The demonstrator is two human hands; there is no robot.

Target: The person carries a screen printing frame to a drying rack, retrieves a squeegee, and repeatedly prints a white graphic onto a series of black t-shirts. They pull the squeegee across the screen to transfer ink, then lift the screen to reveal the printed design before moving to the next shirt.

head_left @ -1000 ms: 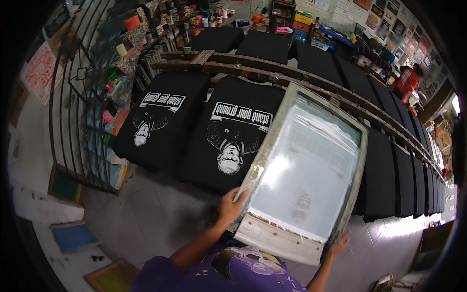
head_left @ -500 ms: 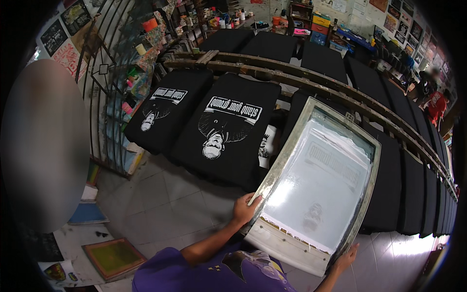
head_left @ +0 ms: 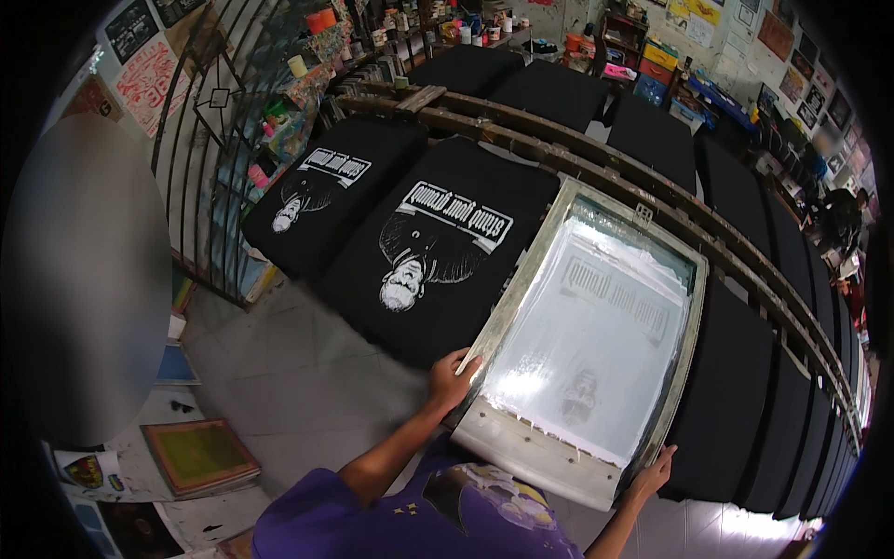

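A silk-screen frame [head_left: 585,317] with pale mesh, white ink streaks and a faint stencil lies tilted in front of me over the row of boards. My left hand [head_left: 450,382] grips its left side near the lower end. My right hand [head_left: 654,473] grips the lower right side. Just left of it a black shirt [head_left: 363,284] on a board bears an upside-down white portrait under a lettered banner. A second printed black shirt [head_left: 331,214] lies farther left, and an unprinted black shirt [head_left: 722,401] is right of the frame.
A long double wooden rail [head_left: 503,126] runs between two rows of black-covered boards. At left are a metal grille [head_left: 205,140], paint pots, a blurred patch and coloured screens [head_left: 200,456] low down. Shelves with bins [head_left: 619,51] and tubs line the back wall.
The screen, held in both hands, has shifted relative to the boards and now sits closer beside the middle printed shirt, hiding the gap there. The view has turned slightly.
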